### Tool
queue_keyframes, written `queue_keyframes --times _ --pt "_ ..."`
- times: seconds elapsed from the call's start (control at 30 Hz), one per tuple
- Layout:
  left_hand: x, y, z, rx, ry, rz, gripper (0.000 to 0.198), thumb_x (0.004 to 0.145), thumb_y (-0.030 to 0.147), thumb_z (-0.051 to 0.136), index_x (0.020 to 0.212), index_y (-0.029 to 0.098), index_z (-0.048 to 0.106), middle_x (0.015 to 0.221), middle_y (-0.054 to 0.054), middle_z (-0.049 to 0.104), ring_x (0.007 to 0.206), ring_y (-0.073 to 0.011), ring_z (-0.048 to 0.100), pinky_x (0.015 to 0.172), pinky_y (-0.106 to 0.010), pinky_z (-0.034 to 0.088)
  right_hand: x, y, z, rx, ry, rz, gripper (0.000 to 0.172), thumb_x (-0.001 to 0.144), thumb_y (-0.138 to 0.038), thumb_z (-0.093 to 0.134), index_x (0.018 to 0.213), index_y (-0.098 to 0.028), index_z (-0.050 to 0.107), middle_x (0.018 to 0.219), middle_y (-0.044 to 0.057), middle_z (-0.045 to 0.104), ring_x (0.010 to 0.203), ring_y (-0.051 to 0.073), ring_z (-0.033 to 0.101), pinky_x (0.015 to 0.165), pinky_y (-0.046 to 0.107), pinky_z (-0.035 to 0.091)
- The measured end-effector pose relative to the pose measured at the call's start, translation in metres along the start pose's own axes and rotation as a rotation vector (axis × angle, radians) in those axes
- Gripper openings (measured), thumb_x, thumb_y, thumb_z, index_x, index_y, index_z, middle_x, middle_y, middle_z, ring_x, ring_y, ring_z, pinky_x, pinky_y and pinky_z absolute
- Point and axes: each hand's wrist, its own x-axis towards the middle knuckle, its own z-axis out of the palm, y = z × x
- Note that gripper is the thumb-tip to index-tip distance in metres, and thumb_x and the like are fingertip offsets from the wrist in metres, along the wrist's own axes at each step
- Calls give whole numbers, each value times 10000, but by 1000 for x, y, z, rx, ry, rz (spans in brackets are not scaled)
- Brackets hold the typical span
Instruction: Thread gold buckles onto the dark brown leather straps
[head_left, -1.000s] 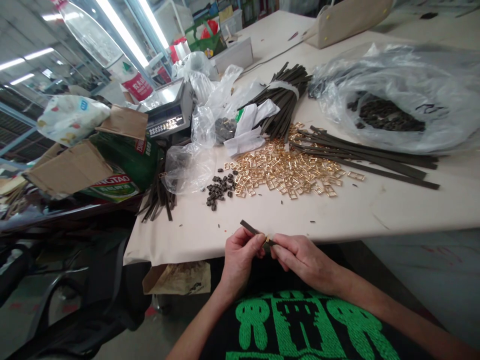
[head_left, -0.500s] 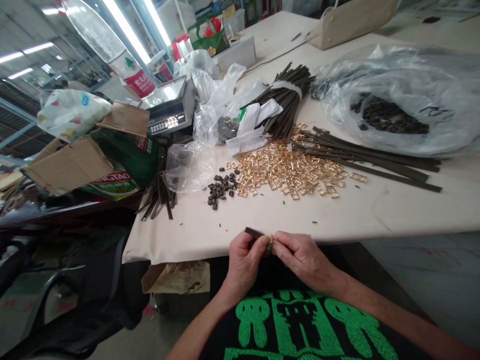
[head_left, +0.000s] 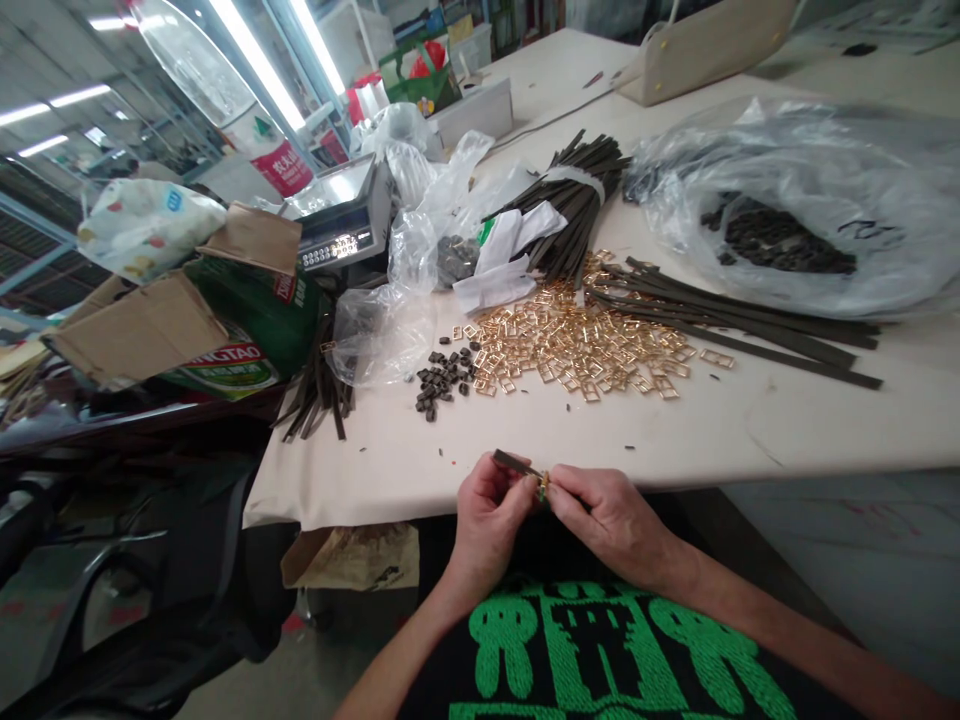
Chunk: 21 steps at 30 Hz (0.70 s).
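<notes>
My left hand [head_left: 491,520] and my right hand [head_left: 607,520] meet at the table's near edge, both pinched on a dark strap [head_left: 511,463] with a small gold buckle [head_left: 543,484] at the fingertips. The strap's free end sticks out to the upper left past my left thumb. A heap of gold buckles [head_left: 577,345] lies on the table [head_left: 735,425] beyond my hands, with a small pile of dark loops [head_left: 442,380] to its left. Loose dark straps [head_left: 742,325] stretch to the right of the heap.
A tied bundle of straps [head_left: 577,195] and a big clear bag of dark parts [head_left: 787,215] lie farther back. A scale [head_left: 341,225], crumpled plastic bags [head_left: 390,320] and a green carton [head_left: 247,330] crowd the left. More straps [head_left: 319,390] hang at the table's left edge.
My hands stay together at the table edge and shift slightly. The strap's free end has turned a little and sticks out less than a second ago.
</notes>
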Motion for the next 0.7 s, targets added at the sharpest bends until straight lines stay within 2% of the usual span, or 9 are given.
queue_keyframes --times 0.13,0.23,0.33,0.43,0.57,0.7 --pt "-3 1 -6 228 -42 130 104 897 273 613 967 199 630 773 -1 627 677 -124 571 644 -234 467 1 0 0 -91 23 5 357 933 -298 402 589 -206 394 526 -43 433 508 109 429 521 247 282" --pt "-5 4 -12 416 -120 256 218 966 214 474 1116 209 631 851 -37 657 752 -146 613 725 -267 489 0 2 0 -130 21 15 358 925 -296 416 581 -198 444 522 -38 466 507 110 448 522 247 280" --pt "-6 8 -15 438 -165 293 257 979 213 441 1118 209 656 878 -55 657 772 -158 620 743 -282 495 0 3 0 -140 14 25 379 925 -305 422 562 -196 447 507 -40 452 494 107 435 513 247 273" --pt "-5 12 -14 330 -199 209 233 965 268 494 1063 203 695 916 -67 672 805 -172 622 768 -290 502 -1 2 -1 -115 -6 11 385 933 -320 417 572 -194 465 515 -36 471 497 108 436 513 247 276" --pt "-4 18 -15 200 -290 43 251 941 320 549 1091 204 713 973 -72 706 867 -182 629 834 -303 501 -2 -1 -5 -84 -43 -1 403 950 -339 405 589 -188 497 536 -25 508 506 110 449 516 246 286" --pt "-4 21 -19 53 -325 -114 236 879 340 652 1044 185 716 897 -64 712 811 -169 641 795 -291 512 -5 -5 -11 -55 -112 9 394 957 -347 427 644 -175 593 582 -7 566 529 120 476 525 249 302"
